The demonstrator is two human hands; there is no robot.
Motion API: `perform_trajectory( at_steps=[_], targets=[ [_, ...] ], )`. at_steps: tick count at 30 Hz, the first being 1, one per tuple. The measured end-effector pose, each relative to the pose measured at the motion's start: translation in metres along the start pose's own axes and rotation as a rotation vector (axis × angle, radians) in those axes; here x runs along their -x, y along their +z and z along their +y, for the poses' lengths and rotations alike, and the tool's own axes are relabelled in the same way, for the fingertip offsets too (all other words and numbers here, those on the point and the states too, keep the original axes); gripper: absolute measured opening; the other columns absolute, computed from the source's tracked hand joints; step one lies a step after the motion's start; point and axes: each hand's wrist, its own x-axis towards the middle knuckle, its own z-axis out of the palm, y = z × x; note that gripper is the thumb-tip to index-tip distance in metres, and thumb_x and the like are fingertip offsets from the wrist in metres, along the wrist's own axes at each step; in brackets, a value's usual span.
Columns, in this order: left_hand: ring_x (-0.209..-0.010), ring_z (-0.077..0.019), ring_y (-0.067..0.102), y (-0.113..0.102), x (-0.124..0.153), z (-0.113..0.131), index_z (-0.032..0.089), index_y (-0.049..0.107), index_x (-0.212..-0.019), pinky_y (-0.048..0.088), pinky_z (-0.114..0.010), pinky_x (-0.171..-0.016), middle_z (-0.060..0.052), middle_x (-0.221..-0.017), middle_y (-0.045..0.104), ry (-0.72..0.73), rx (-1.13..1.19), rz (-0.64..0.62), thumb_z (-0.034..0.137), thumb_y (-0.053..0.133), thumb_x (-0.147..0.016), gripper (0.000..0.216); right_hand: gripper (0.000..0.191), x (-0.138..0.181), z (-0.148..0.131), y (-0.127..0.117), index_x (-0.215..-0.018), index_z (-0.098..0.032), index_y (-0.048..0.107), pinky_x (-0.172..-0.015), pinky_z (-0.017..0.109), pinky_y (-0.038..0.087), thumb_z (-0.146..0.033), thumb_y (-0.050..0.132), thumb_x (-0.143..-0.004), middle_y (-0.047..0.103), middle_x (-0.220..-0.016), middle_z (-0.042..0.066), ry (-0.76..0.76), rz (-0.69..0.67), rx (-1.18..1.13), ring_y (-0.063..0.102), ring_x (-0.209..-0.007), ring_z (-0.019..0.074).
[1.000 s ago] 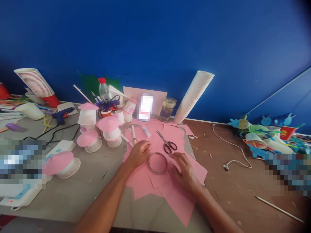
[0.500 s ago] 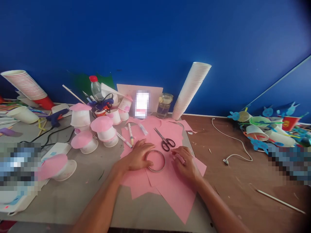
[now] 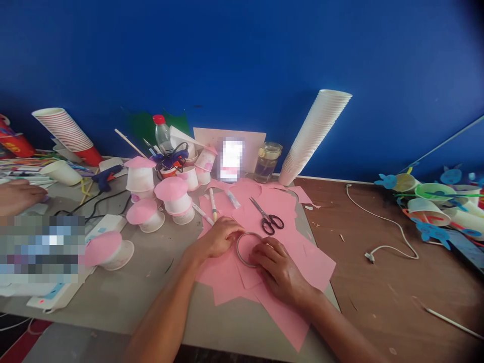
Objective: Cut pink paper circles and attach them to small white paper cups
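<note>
Two bare hands meet over pink paper (image 3: pixel 230 277) spread along the right edge of the grey table (image 3: pixel 159 297). The thin ring (image 3: pixel 238 248) rests on this paper, between the hands, nearer the table's near edge than its far edge. The right hand (image 3: pixel 278 264) covers the right side of the ring, its fingers curled over the rim; whether they pinch it or merely rest there cannot be told. The left hand (image 3: pixel 221 239) stands at the ring's upper left, fingers bent and lying close together; contact with the rim cannot be made out.

Just beyond the ring lie the scissors (image 3: pixel 266 222), blades apart only slightly if at all, pointing toward the far edge. A small tube (image 3: pixel 232 198) and a marker (image 3: pixel 213 204) also lie on the paper. At the far edge, a lidded jar (image 3: pixel 267 161) stands beside a leaning stack of white cups (image 3: pixel 316 136).

Left of the paper are four pink-topped cup pieces (image 3: pixel 179 205), two of them tipped over. Near the table's left side appear a glue gun (image 3: pixel 105 179) and another person's hand (image 3: pixel 22 196). Beyond the right edge, a white cable (image 3: pixel 395 222) lies on the adjoining brown table (image 3: pixel 351 282).
</note>
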Motion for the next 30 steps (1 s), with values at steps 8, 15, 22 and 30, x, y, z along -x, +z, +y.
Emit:
perform_trajectory(
  at_steps=[8, 15, 22, 30],
  targets=[
    [-0.105, -0.0189, 0.05, -0.002, 0.002, 0.005, 0.029, 0.063, -0.111, 0.038, -0.033, -0.095, 0.003, -0.107, 0.067, 0.019, -0.086, -0.032, 0.006, 0.043, -0.08, 0.043, 0.032, 0.0, 0.001, 0.003, -0.099, -0.021, 0.065, -0.088, 0.048, 0.047, -0.004, 0.044, -0.083, 0.064, -0.091, 0.008, -0.039, 0.015, 0.022, 0.049, -0.106, 0.0265],
    [-0.101, -0.0187, 0.056, 0.0, 0.002, -0.002, 0.023, 0.063, -0.108, 0.04, -0.035, -0.093, -0.001, -0.106, 0.069, 0.005, -0.108, 0.047, 0.001, 0.039, -0.076, 0.045, 0.031, 0.001, -0.001, -0.001, -0.091, -0.018, 0.062, -0.092, 0.049, 0.047, 0.001, 0.042, -0.078, 0.065, -0.103, 0.011, -0.032, -0.015, 0.012, 0.054, -0.107, 0.025],
    [-0.083, -0.0162, 0.062, 0.003, 0.001, -0.008, 0.024, 0.062, -0.112, 0.045, -0.033, -0.086, 0.004, -0.079, 0.072, -0.07, -0.013, 0.029, -0.003, 0.039, -0.067, 0.057, 0.028, 0.007, 0.006, -0.008, -0.085, -0.02, 0.057, -0.104, 0.055, 0.033, 0.0, 0.042, -0.073, 0.065, -0.107, 0.009, 0.019, -0.069, -0.025, 0.056, -0.11, 0.0239],
    [-0.131, -0.0245, 0.035, 0.003, 0.004, 0.003, 0.03, 0.063, -0.113, 0.028, -0.047, -0.109, 0.006, -0.132, 0.055, 0.031, -0.125, -0.068, 0.003, 0.043, -0.07, 0.055, 0.022, 0.019, 0.034, -0.013, -0.08, -0.023, 0.052, -0.093, 0.044, 0.043, -0.014, 0.033, -0.089, 0.058, -0.073, 0.001, 0.372, 0.456, -0.361, 0.06, -0.089, 0.0195]
  ],
)
